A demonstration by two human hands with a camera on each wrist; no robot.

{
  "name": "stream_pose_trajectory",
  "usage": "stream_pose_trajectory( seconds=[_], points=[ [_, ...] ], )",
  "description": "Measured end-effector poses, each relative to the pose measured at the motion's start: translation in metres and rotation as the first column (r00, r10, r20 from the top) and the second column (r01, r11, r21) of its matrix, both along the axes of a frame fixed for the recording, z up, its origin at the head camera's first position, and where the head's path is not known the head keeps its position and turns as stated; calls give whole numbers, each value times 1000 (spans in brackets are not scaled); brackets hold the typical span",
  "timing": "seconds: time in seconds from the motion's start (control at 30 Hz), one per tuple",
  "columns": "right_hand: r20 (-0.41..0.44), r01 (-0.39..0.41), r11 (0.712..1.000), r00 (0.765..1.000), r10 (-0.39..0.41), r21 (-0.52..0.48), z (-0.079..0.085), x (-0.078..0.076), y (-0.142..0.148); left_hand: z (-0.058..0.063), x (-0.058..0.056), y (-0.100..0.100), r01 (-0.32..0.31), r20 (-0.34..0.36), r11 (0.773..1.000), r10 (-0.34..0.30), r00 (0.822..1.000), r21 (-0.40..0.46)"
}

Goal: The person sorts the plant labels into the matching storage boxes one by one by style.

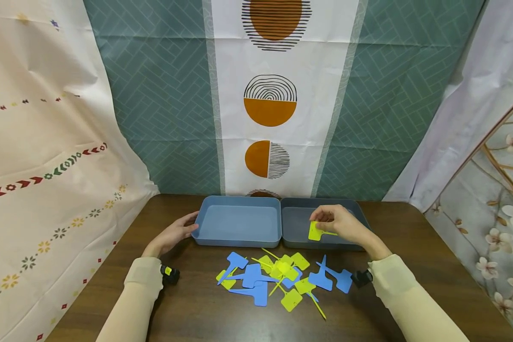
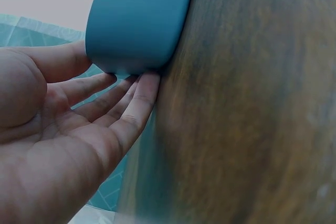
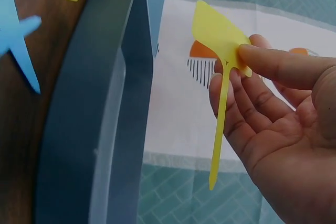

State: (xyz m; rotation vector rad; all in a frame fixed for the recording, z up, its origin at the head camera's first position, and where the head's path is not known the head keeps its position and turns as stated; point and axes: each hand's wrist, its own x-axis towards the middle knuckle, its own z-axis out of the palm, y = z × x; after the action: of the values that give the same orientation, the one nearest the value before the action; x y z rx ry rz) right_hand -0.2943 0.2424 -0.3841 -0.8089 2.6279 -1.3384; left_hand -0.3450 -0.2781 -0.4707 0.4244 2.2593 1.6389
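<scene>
My right hand [image 1: 339, 223] pinches a yellow plant label [image 3: 220, 35] by its wide head between thumb and fingers, over the dark grey-blue tray [image 1: 290, 203]. The label's thin pointed stem hangs down in the right wrist view. At the outer end of the lighter blue tray [image 1: 237, 242], my left hand [image 1: 175, 233] rests its extended fingertips against the end wall, thumb near the rim. In front of the trays lies a mixed heap of blue plant labels [image 1: 261, 293] and yellow plant labels [image 1: 290, 300], several overlapping.
Both trays stand side by side at the back of the dark wooden table [image 1: 188, 313]. A patterned cloth [image 1: 269, 66] hangs right behind them. More printed cloth [image 1: 47, 166] hangs along the left side, and a floral one [image 1: 496, 228] along the right.
</scene>
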Motion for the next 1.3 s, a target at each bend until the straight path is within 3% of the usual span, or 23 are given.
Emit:
stream_pose_trajectory(
  seconds=[0.7,1.3],
  points=[
    [29,86,990,996,-90,109,20,-49,26,1,-2,0,-4,-11,1000,4,1000,1],
    [99,109,981,987,-126,160,13,-81,11,-1,1,1,-4,10,1000,4,1000,1]
  ],
)
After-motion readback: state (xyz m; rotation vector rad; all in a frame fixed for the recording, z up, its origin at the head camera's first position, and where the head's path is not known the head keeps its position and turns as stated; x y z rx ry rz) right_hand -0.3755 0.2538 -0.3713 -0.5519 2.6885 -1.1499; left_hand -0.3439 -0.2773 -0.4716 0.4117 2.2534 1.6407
